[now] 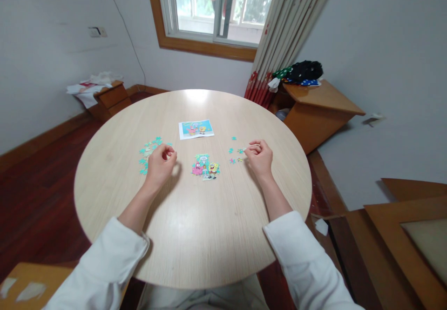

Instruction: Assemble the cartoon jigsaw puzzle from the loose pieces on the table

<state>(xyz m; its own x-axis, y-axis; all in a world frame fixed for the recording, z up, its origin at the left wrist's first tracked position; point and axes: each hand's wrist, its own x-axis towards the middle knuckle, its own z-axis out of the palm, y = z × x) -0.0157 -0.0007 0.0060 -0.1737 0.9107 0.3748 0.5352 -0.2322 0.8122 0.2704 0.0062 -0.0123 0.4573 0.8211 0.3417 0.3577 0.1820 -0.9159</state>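
Observation:
A partly joined jigsaw puzzle (pixel 205 167) with pink and yellow cartoon figures lies on the round table between my hands. My left hand (pixel 162 162) is closed with curled fingers, beside a pile of loose turquoise and pale puzzle pieces (pixel 148 151). Whatever its fingers may hold is hidden. On the other side, my right hand (pixel 260 157) is closed in a pinch at the edge of several scattered puzzle pieces (pixel 231 151). Its fingertips are close to these pieces, and I cannot make out what is in them. Behind the puzzle lies a printed reference picture (pixel 196 129).
The pale wooden round table (pixel 195 235) reaches close to my lap. A tilted wooden cabinet (pixel 321 105) with dark cloth on top stands at the back right, near the curtain (pixel 282 35). A small wooden drawer unit (pixel 113 99) is at the back left.

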